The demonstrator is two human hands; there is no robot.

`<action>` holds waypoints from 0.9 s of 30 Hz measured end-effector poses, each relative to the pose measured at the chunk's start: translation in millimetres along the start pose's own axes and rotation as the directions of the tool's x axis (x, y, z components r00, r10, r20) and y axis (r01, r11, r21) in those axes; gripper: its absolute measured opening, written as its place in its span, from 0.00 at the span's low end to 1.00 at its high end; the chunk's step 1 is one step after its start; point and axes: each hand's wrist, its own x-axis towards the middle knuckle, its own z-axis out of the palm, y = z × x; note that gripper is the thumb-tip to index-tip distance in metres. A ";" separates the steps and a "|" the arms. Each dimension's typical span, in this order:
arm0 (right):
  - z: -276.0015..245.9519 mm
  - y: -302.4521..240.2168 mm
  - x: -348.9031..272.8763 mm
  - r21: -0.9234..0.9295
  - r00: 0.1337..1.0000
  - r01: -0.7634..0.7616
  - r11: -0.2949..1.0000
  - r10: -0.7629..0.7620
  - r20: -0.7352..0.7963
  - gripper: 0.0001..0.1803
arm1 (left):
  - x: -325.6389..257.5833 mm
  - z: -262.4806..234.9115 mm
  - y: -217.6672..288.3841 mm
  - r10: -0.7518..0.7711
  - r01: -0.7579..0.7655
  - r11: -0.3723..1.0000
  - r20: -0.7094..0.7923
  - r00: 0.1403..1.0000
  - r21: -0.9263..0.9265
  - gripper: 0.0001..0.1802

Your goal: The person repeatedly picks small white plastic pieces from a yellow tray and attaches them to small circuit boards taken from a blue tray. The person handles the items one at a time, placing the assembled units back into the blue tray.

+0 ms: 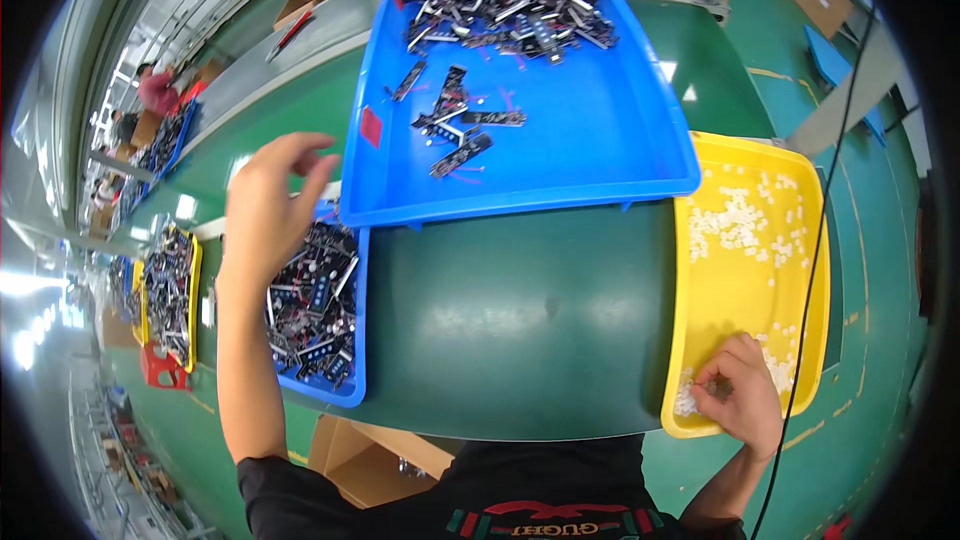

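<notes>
My right hand [740, 392] is down in the near end of a yellow tray [735, 310], thumb and fingers curled into a pinch. Small white pieces [735, 222] lie scattered in that tray, some right at my fingertips; whatever the pinch holds is too small to make out. Raised over a blue bin of small circuit boards [318, 290], my left hand [272, 195] has its thumb and bent fingers apart, with nothing visible between them. Ahead, a large blue tray [570, 165] carries a heap of narrow boards [510, 0]; several loose ones [455, 120] lie nearer.
Between the trays shows the dark green tabletop [510, 320]. A cardboard box [375, 455] stands below its near edge. A black cable [822, 210] hangs across the yellow tray's right side. Farther left, a yellow bin [193, 295] of boards sits by a red stool [163, 367]; people work beyond.
</notes>
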 end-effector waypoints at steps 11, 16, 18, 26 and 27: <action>-8.3 2.0 -25.5 -0.007 0.994 0.007 1.000 -0.008 -0.106 0.11 | 113.8 118.9 -11.7 0.034 0.011 0.989 0.300 0.953 -0.149 0.20; -11.5 5.8 -26.7 0.007 0.997 0.008 1.000 -0.007 -0.074 0.10 | 121.3 109.3 -12.8 -0.076 0.103 0.980 0.162 0.984 -0.169 0.16; -11.9 4.1 -26.7 0.018 0.998 0.012 1.000 -0.011 -0.058 0.10 | 119.5 97.1 -10.5 -0.188 0.218 0.930 0.126 0.974 -0.295 0.15; -12.5 9.4 -25.6 0.039 0.993 0.076 0.996 -0.072 -0.089 0.11 | 65.0 29.6 56.4 -0.395 0.461 0.115 0.386 0.834 -0.880 0.10; -10.5 7.9 -25.4 0.044 0.988 0.073 0.996 -0.066 -0.141 0.11 | 49.1 28.5 69.8 -0.399 0.467 -0.011 0.433 0.808 -0.884 0.10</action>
